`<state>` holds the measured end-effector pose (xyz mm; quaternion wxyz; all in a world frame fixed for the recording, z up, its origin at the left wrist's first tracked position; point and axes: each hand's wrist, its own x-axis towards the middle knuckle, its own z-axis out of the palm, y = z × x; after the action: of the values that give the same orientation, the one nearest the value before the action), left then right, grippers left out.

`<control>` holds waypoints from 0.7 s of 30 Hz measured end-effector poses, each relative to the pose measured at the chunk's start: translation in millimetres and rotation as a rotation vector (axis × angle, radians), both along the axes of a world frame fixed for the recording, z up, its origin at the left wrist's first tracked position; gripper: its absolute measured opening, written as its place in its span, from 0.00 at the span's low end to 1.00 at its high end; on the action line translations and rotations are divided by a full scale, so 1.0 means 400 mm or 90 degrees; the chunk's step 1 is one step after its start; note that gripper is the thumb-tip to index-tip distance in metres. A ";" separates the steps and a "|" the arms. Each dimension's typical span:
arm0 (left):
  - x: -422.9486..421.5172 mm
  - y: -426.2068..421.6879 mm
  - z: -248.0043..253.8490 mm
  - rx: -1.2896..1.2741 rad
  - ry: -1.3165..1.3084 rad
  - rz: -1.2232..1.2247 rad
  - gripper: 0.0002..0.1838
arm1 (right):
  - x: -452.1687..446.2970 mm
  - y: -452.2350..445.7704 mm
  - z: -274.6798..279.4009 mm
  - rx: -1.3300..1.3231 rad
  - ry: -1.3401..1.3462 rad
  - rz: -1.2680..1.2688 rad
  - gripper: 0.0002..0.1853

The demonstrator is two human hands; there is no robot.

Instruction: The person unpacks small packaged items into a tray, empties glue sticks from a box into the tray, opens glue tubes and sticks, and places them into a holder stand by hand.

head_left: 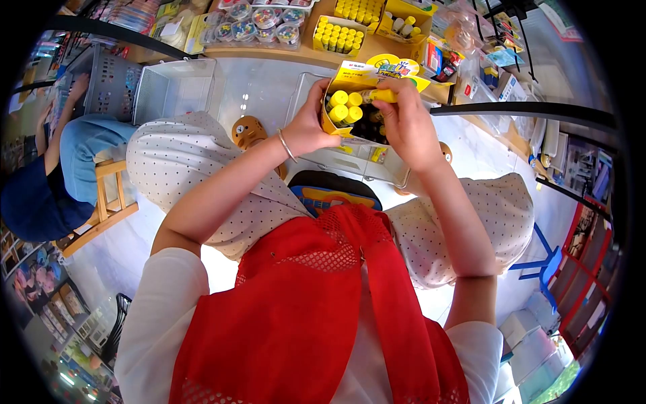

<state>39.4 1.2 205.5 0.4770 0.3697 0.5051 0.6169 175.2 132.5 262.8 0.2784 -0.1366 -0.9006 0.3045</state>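
Observation:
My left hand (311,126) is closed round the left side of an open yellow display box (330,128), held above the floor between my knees. Several yellow-capped glue sticks (338,99) stand at the box's left end, while its right part looks dark inside. In the fingers of my right hand (409,128) is one more yellow glue stick (385,95), lying sideways over the box opening. Behind it rises the box's printed lid flap (397,65). My right palm hides part of the box's right edge.
On the wooden shelf (269,52) ahead are more boxes of yellow sticks (336,39) and clear round tubs (264,19). A clear bin (173,87) and a grey basket (111,84) stand left, near a seated person (50,182). A black bar (525,111) crosses at right.

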 end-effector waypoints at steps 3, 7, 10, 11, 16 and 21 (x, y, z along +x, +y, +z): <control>-0.007 0.008 -0.006 0.019 0.035 0.034 0.45 | 0.014 0.011 0.032 -0.048 0.046 -0.037 0.11; -0.038 0.018 -0.022 0.004 0.056 0.112 0.45 | 0.034 0.019 0.059 -0.161 -0.002 -0.045 0.09; -0.057 0.021 -0.030 0.005 0.087 0.150 0.45 | 0.024 0.027 0.037 0.026 -0.069 0.002 0.11; -0.059 0.021 -0.030 0.004 0.088 0.157 0.45 | 0.022 0.025 0.029 0.063 -0.052 0.007 0.12; -0.036 0.019 -0.031 0.033 0.080 0.115 0.45 | 0.012 -0.009 0.015 0.085 -0.025 0.045 0.19; 0.004 0.011 -0.019 0.051 0.113 0.036 0.44 | 0.009 -0.045 0.009 -0.031 -0.078 0.065 0.23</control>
<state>40.8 5.4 198.0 0.3980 0.4273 0.5306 0.6144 178.7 114.6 266.5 0.2034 -0.1160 -0.9141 0.3311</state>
